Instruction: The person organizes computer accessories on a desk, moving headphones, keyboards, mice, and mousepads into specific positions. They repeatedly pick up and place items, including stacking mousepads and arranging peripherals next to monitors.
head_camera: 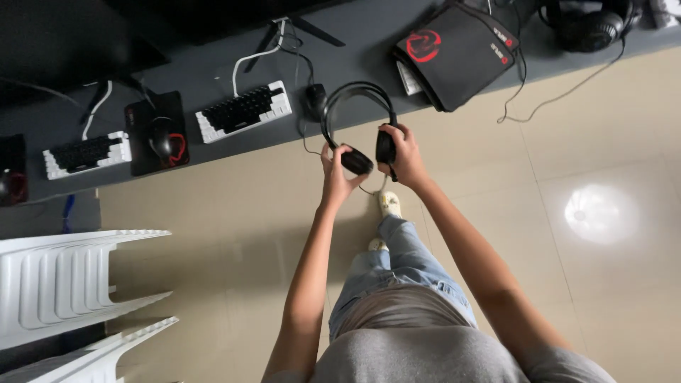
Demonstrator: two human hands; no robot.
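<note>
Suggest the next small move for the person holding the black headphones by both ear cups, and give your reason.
Probably lower the headphones onto the bare patch of grey desk beside the black-and-white keyboard. The left hand and right hand each grip an ear cup, the band already hangs over the desk edge, and the cable trails back to the desk.

The headphones [358,120] looked like smooth black plastic with softly padded, faintly glossy earcups. The worktop [206,152] was matt dark grey. The floor [603,213] was polished beige tile, glossy under a light reflection. The stacked chairs [64,284] were ribbed white plastic.
</note>
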